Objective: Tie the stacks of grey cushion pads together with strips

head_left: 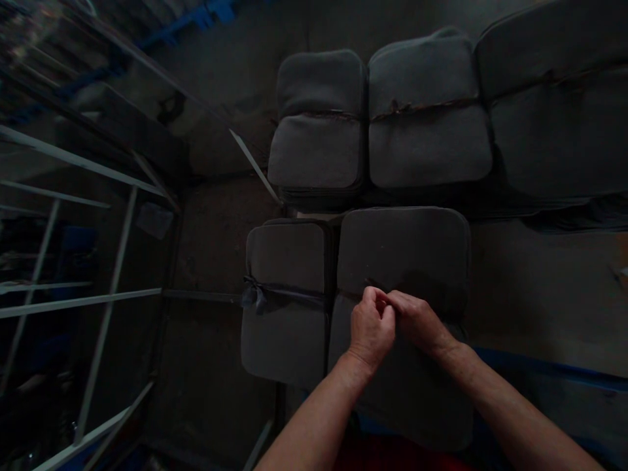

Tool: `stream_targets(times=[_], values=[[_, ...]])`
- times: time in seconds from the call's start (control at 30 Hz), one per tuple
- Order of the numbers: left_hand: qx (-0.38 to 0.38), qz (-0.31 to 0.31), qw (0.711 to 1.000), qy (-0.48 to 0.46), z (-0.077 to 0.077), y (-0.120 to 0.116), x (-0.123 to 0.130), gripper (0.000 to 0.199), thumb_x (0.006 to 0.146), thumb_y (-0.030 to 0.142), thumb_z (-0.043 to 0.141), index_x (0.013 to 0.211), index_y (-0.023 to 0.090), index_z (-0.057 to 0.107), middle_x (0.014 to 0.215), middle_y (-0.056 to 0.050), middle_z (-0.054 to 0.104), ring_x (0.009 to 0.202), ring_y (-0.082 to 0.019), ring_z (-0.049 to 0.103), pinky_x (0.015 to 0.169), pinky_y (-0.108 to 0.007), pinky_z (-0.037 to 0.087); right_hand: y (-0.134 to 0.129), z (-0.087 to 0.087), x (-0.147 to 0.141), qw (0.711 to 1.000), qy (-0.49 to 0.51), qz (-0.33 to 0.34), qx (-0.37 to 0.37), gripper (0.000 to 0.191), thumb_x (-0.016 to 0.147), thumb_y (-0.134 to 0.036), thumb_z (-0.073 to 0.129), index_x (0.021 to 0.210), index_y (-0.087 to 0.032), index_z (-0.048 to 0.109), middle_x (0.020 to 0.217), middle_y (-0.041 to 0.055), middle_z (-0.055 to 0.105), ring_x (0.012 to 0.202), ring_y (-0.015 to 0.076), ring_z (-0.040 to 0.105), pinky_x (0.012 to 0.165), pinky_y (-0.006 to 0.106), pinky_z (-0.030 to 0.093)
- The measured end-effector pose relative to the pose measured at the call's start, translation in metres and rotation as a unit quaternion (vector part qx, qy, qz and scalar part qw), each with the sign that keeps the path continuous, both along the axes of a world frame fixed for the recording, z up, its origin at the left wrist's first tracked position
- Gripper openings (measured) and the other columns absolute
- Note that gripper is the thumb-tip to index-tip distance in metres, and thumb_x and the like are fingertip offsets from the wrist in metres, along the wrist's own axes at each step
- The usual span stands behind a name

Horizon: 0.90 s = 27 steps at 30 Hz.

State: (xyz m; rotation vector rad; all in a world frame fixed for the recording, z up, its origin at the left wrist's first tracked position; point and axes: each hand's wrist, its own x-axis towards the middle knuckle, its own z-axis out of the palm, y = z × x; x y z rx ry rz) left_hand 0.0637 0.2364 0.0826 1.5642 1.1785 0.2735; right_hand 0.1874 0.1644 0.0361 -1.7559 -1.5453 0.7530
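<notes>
Nearest the camera: two bare forearms, entering from the near edge and converging toward the middle of the scene. Left hand point(371, 329) curled closed, fingers pinched together at the top. Right hand point(418, 322) likewise closed, its fingertips meeting those of the left. Both pressed down on the near right bundle point(402, 255) of dark grey fabric pieces, at its midline.

Between the fingertips, a thin dark strand point(373, 285) just visible, pinched by both hands; too dim to tell whether a knot is formed. Taken for a tie band, judged by comparison only: near left bundle point(287, 261) carries a dark band point(275, 296) across its middle, knotted at its left edge.

Key relation: strand lies directly beyond the fingertips, at the point where the hands meet, running left to right across the bundle, crosswise to the forearms. Neither hand nearer than the other; contact point central, left hand a shade nearer the camera.

Far side: three more bundles in a row, far left bundle point(318, 124), far middle bundle point(426, 111), far right bundle point(554, 104), each cinched across the middle. Bundles touching or just beside one another. Metal rack point(98, 248) with pale bars at left, well apart from the hands. Lighting poor; finer detail not legible.
</notes>
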Motion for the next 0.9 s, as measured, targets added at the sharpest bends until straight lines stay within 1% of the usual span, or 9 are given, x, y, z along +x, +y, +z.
stream_targets(times=[0.13,0.2,0.27,0.33,0.43,0.6,0.73,0.83,0.9], values=[[0.1,-0.066,0.992,-0.024,-0.005,0.012,-0.013,0.031,0.087,0.013,0.051,0.116,0.022,0.056,0.103,-0.004,0.064,0.093,-0.017,0.063,0.086,-0.029,0.05,0.001,0.003,0.002,1.0,0.03,-0.001,-0.001,0.014,0.094,-0.017,0.048,0.091,-0.018,0.062,0.088,0.005,0.067,0.08,0.0174,0.065,0.071,0.028,0.05],[0.151,-0.148,0.977,-0.009,-0.008,0.021,-0.021,0.048,0.084,0.006,0.047,0.127,0.024,0.055,0.131,-0.007,0.056,0.111,-0.019,0.06,0.096,-0.03,0.048,0.002,0.003,0.002,1.0,0.023,-0.002,-0.004,0.014,0.096,-0.019,0.049,0.093,-0.018,0.063,0.09,0.0045,0.068,0.081,0.0174,0.066,0.073,0.028,0.05],[0.169,-0.231,0.958,0.029,-0.012,0.03,-0.026,0.05,0.085,0.007,0.048,0.129,0.026,0.057,0.14,-0.006,0.051,0.112,-0.019,0.061,0.094,-0.029,0.049,0.002,0.004,0.002,1.0,0.022,0.003,0.002,0.014,0.097,-0.019,0.05,0.093,-0.019,0.063,0.088,0.0038,0.067,0.081,0.0172,0.066,0.074,0.028,0.051],[0.179,-0.272,0.943,0.066,-0.014,0.035,-0.027,0.033,0.092,0.015,0.048,0.12,0.024,0.064,0.126,-0.006,0.06,0.103,-0.02,0.063,0.087,-0.029,0.051,0.002,0.004,0.003,1.0,0.026,0.006,0.01,0.013,0.097,-0.018,0.051,0.091,-0.019,0.063,0.086,0.0029,0.067,0.08,0.0164,0.066,0.074,0.027,0.05],[0.193,-0.27,0.938,0.096,-0.015,0.037,-0.026,0.021,0.097,0.024,0.049,0.1,0.021,0.07,0.099,-0.007,0.065,0.095,-0.021,0.062,0.084,-0.031,0.049,0.001,0.005,0.004,0.999,0.039,-0.009,0.006,0.009,0.094,-0.017,0.055,0.09,-0.019,0.062,0.084,0.0016,0.066,0.077,0.015,0.065,0.071,0.025,0.049],[0.165,-0.213,0.957,0.108,-0.012,0.03,-0.031,0.009,0.088,0.018,0.062,0.09,0.019,0.071,0.089,-0.003,0.067,0.085,-0.018,0.063,0.077,-0.03,0.047,0.004,0.009,0.006,0.993,0.098,-0.046,-0.042,0.005,0.088,-0.019,0.062,0.084,-0.019,0.063,0.077,-0.0011,0.066,0.068,0.0129,0.063,0.065,0.024,0.045],[0.124,-0.225,0.963,0.084,-0.006,0.033,-0.033,0.001,0.082,0.021,0.072,0.082,0.022,0.073,0.083,0.001,0.069,0.078,-0.015,0.063,0.071,-0.026,0.046,0.007,0.012,0.012,0.984,0.159,-0.032,-0.08,0.008,0.085,-0.018,0.061,0.085,-0.02,0.068,0.08,-0.0015,0.069,0.074,0.0128,0.064,0.07,0.024,0.046],[0.108,-0.268,0.957,0.035,-0.004,0.046,-0.03,0.01,0.082,0.027,0.073,0.073,0.022,0.072,0.08,0.002,0.068,0.083,-0.016,0.061,0.078,-0.028,0.045,0.008,0.013,0.017,0.979,0.18,-0.007,-0.096,0.013,0.084,-0.018,0.059,0.088,-0.021,0.071,0.084,-0.0016,0.07,0.078,0.0125,0.064,0.072,0.023,0.046],[0.099,-0.274,0.957,-0.006,-0.005,0.054,-0.027,0.021,0.093,0.028,0.06,0.077,0.021,0.072,0.083,0.001,0.068,0.087,-0.015,0.06,0.083,-0.029,0.043,0.008,0.013,0.019,0.979,0.18,0.009,-0.096,0.014,0.084,-0.017,0.058,0.089,-0.021,0.071,0.084,-0.0017,0.069,0.077,0.012,0.064,0.072,0.023,0.046]])
